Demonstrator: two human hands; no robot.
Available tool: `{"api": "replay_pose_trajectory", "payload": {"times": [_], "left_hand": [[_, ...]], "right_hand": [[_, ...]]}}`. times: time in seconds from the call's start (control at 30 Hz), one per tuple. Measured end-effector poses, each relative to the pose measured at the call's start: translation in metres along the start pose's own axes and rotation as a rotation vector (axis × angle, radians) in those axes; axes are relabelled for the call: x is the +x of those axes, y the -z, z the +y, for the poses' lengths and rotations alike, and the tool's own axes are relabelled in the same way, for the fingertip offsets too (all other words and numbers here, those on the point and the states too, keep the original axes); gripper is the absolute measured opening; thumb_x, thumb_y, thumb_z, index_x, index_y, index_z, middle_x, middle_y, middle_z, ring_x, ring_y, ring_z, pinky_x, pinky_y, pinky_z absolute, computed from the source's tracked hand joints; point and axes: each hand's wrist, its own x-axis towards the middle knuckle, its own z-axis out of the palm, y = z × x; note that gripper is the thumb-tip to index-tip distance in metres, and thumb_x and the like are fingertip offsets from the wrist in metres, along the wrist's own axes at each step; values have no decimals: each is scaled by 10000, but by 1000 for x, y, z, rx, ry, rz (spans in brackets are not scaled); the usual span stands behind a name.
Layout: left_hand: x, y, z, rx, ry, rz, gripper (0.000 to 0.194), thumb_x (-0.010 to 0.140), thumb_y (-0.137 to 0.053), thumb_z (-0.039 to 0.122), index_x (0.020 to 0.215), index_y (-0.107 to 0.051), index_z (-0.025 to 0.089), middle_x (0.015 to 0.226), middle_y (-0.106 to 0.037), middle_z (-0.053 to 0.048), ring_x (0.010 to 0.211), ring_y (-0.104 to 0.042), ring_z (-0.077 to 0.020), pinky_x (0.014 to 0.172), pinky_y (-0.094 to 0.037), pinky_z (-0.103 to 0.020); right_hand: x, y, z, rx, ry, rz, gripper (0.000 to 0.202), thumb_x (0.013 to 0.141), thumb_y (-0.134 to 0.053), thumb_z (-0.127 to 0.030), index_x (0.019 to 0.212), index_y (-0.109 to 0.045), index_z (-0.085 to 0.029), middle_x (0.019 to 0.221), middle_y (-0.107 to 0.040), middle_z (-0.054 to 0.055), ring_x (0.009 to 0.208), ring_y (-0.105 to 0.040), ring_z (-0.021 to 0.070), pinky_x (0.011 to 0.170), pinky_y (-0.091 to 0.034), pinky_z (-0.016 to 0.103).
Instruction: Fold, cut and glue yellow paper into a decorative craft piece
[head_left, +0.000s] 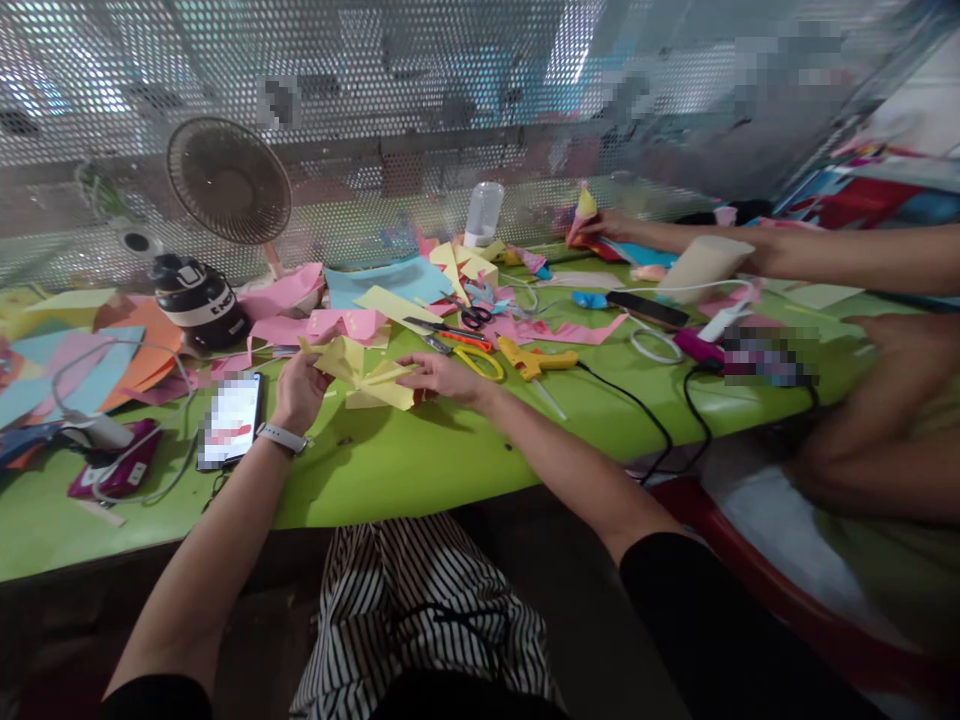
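Observation:
Between my two hands is a piece of folded yellow paper, held just above the green table. My left hand, with a watch on its wrist, pinches the paper's left side. At the right side, the fingers of my right hand are closed on the same paper. Close beyond my right hand lie yellow-handled scissors, a black-handled pair of scissors and a yellow glue gun. A lit phone rests to the left of my left hand.
A fan, a dark bottle and coloured paper line the back of the green table. Purple power strips with cables lie left and right. On the right, another person's hand holds a small paper cone.

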Motion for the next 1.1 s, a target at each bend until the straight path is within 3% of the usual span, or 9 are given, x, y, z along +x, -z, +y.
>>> {"api": "replay_pose_trajectory", "payload": {"times": [0.2, 0.37, 0.53, 0.63, 0.77, 0.83, 0.97, 1.1], "left_hand": [[-13, -3, 12, -18, -31, -167, 628, 823, -441, 476, 1361, -596, 192, 1356, -654, -128, 1244, -614, -281, 889, -580, -392], [-7, 1, 7, -48, 40, -7, 493, 831, -599, 399, 1300, -632, 248, 1250, -719, -69, 1067, -700, -215, 793, -598, -296], [-5, 3, 2, -38, 251, -15, 245, 862, -685, 383, 995, -712, 179, 864, -774, -53, 666, -702, -147, 700, -631, -294], [-7, 0, 2, 14, 287, 12, 244, 852, -740, 381, 919, -696, 150, 803, -769, -63, 673, -733, -156, 609, -613, -242], [-7, -4, 2, -27, 237, 80, 206, 895, -711, 350, 904, -692, 146, 874, -791, -82, 777, -767, -155, 606, -594, -189], [-5, -3, 0, -53, 248, 73, 246, 929, -660, 387, 896, -698, 147, 902, -798, -95, 809, -772, -169, 607, -596, -201], [0, 3, -4, -64, 349, -4, 565, 937, -487, 659, 922, -728, 148, 846, -793, -127, 818, -777, -251, 578, -608, -282], [0, 7, -6, -31, 302, -91, 720, 874, -448, 780, 1036, -733, 138, 916, -791, -147, 837, -775, -276, 623, -628, -319]], "right_hand": [[8, 6, 5, 95, 44, 124, 193, 794, -658, -159, 985, -661, -184, 629, -658, -40, 438, -545, 74, 390, -391, 169], [6, 6, 5, 92, 49, 123, 256, 749, -685, -185, 1004, -672, -187, 627, -665, -34, 435, -550, 87, 393, -404, 185], [5, 5, 3, 137, 84, 169, 186, 765, -673, -202, 951, -671, -186, 592, -629, -51, 435, -524, 82, 395, -393, 181], [3, 5, 0, 219, 85, 172, 126, 833, -655, -295, 896, -658, -186, 601, -641, -33, 455, -534, 96, 412, -421, 193], [2, 5, -1, 343, 65, 137, 277, 908, -550, -448, 928, -635, -184, 644, -694, 23, 509, -611, 141, 438, -463, 218], [3, 5, 1, 342, 61, 146, 244, 893, -561, -417, 921, -626, -183, 614, -680, 16, 484, -596, 135, 421, -449, 209], [5, 4, 5, 241, 55, 133, 209, 853, -587, -384, 898, -625, -184, 538, -630, -9, 420, -540, 126, 368, -405, 207], [4, 6, 5, 182, 47, 118, 212, 805, -618, -386, 862, -618, -182, 517, -625, -2, 400, -528, 138, 347, -408, 231]]}}
